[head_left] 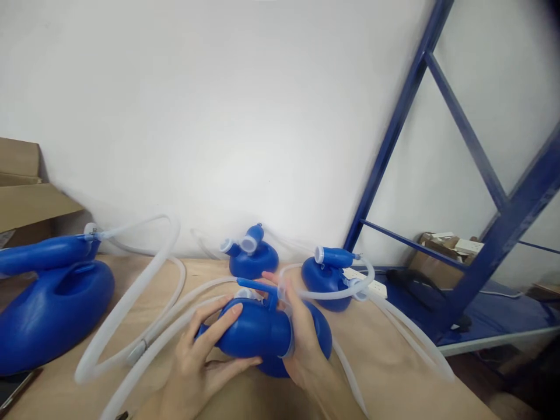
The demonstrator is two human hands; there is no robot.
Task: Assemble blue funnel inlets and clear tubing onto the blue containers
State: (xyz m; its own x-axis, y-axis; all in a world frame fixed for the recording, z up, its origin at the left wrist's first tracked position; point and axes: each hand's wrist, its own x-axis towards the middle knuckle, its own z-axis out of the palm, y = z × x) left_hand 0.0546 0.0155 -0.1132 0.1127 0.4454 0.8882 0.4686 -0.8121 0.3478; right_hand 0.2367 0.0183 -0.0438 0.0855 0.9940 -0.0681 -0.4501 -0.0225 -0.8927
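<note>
A blue plastic urinal bottle with a blue funnel in front of it is between my hands, low in the middle of the head view. My left hand is closed round the left part of the funnel, thumb below and fingers on top. My right hand wraps round the other end, by the funnel's pale rim, with the palm against the bottle. A translucent cap and a blue handle strip show just above the funnel. My right fingertips are partly hidden behind a translucent fitting.
Similar blue bottles stand at the left, at the back and at the right. White hoses loop across the wooden table. A cardboard box is at far left. A blue metal frame rises on the right, beside a power strip.
</note>
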